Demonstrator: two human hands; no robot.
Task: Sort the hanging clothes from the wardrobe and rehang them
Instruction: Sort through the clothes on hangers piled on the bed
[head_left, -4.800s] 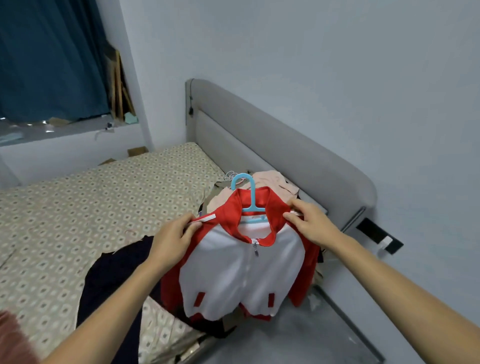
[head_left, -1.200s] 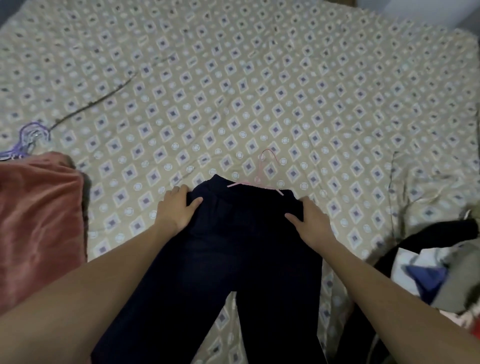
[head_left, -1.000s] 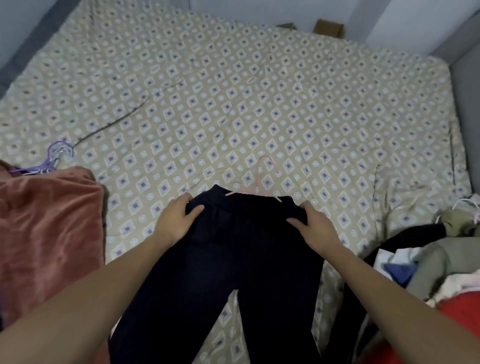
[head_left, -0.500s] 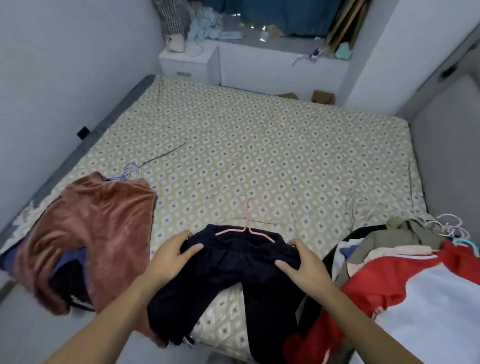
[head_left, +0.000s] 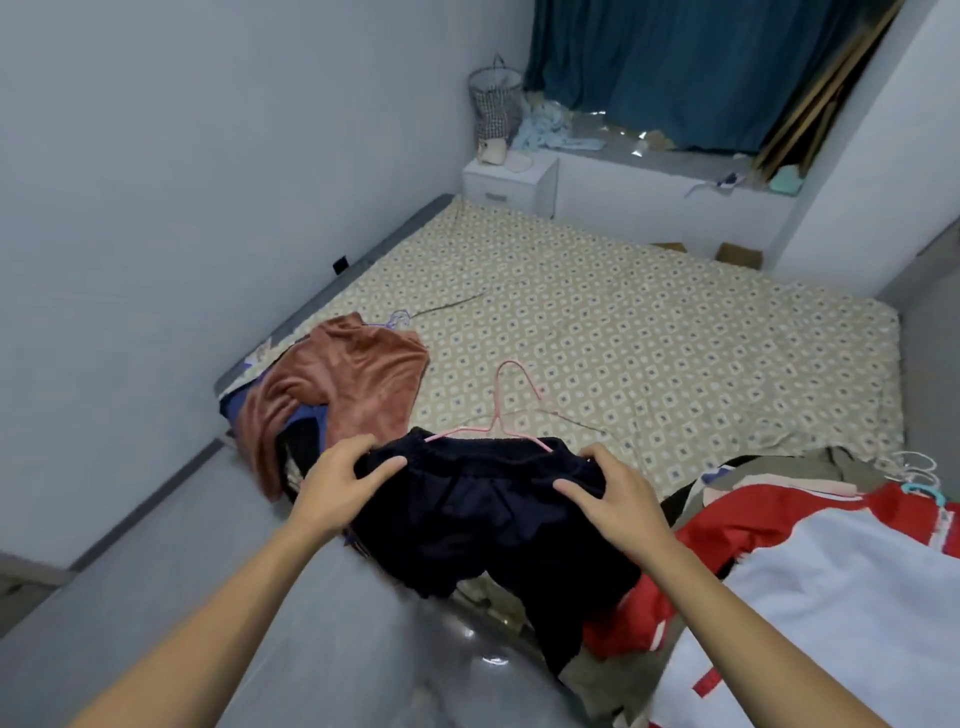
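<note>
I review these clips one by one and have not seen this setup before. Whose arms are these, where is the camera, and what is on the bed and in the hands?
There is no machine here: a person wears one wide-angle camera on the head, looking forward and down at their own bare arms. The left hand and right hand each grip the waistband of dark navy trousers hung on a pink hanger, at the near edge of a bed with a patterned sheet. A rust-coloured garment lies to the left on other clothes. A red and white jacket tops a pile to the right.
</note>
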